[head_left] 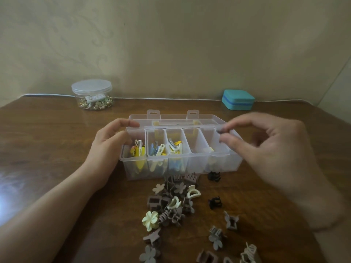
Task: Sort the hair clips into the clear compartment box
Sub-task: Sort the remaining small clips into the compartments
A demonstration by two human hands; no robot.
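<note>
**poster1:** On the brown wooden desk sits the clear plastic compartment box, lid flipped open toward the far side. It has five compartments in a row. The three on the left hold yellow, blue and white clips, the fourth looks nearly bare, and the rightmost has something pale in it that's too blurry to name.

**poster2:** What are the hands doing?

**poster1:** The left hand is on the box's left end, thumb and index finger resting on the far left corner of the rim, other fingers curled loosely. It's steadying the box, not holding a clip. The right hand hovers over the rightmost compartment with thumb and index fingers pinched together on a small dark hair clip. It's motion-blurred, so shape is hard to call.

**poster2:** And the unsorted stuff?

**poster1:** A pile of taupe, grey and cream claw and flower hair clips lies on the near side, just beside the box's front wall. Two small black claw clips sit to the right of the pile, plus more grey ones toward the near right edge.

**poster2:** Anything else?

**poster1:** A round clear jar of gold trinkets is at far left, a teal zip case at far right, both against the wall.
</note>
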